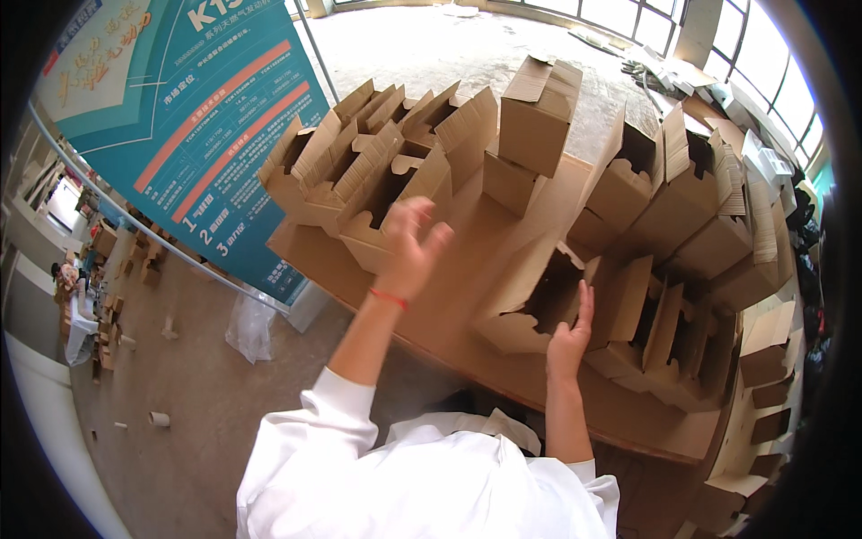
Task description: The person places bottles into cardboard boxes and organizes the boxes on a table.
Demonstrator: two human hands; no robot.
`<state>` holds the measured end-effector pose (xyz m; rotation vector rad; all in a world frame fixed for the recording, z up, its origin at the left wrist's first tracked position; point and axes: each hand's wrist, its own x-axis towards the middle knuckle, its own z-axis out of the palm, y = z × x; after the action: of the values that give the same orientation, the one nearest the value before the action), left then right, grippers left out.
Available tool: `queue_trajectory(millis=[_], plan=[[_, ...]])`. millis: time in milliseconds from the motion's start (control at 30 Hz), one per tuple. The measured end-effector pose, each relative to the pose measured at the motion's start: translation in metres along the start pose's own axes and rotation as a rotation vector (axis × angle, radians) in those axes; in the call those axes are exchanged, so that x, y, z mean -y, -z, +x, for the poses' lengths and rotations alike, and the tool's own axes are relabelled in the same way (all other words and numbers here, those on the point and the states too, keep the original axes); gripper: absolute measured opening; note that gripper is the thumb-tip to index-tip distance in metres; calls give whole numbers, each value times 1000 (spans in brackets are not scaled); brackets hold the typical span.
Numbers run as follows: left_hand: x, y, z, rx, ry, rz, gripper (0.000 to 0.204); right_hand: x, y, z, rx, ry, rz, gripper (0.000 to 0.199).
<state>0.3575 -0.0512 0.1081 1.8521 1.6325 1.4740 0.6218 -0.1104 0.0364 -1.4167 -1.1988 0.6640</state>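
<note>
My left hand (411, 250), with a red string on its wrist, is raised over the table in front of an open cardboard box (361, 248). Its fingers are spread and hold nothing; whether it touches the box cannot be told. Stretched out, the fingers of my right hand (567, 346) lie along the right side of another cardboard box (514, 331), whose top is open and flaps stand up. That box rests near the table's front edge, tilted in view. The brown table (449, 310) runs under both boxes.
Several open boxes (328, 171) crowd the table's left; more boxes (687, 216) fill its right. At the back, a taller box (537, 117) sits on a lower one. A teal banner (242, 135) on a metal frame stands left, with clear plastic (251, 328) below.
</note>
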Motion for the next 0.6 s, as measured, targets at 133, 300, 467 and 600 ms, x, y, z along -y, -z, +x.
queue_trajectory(millis=[133,300,467,600], plan=[[70,40,30,19,235,362,42,-2,7,-1,-53,-20,-83,73],[80,31,12,175,145,412,31,-8,-3,2,-31,-49,-67,67],[38,28,-13,286,0,494,26,-11,-4,4,15,-49,-81,65],[8,33,-38,385,-52,557,26,-12,-4,5,47,-52,-89,64]])
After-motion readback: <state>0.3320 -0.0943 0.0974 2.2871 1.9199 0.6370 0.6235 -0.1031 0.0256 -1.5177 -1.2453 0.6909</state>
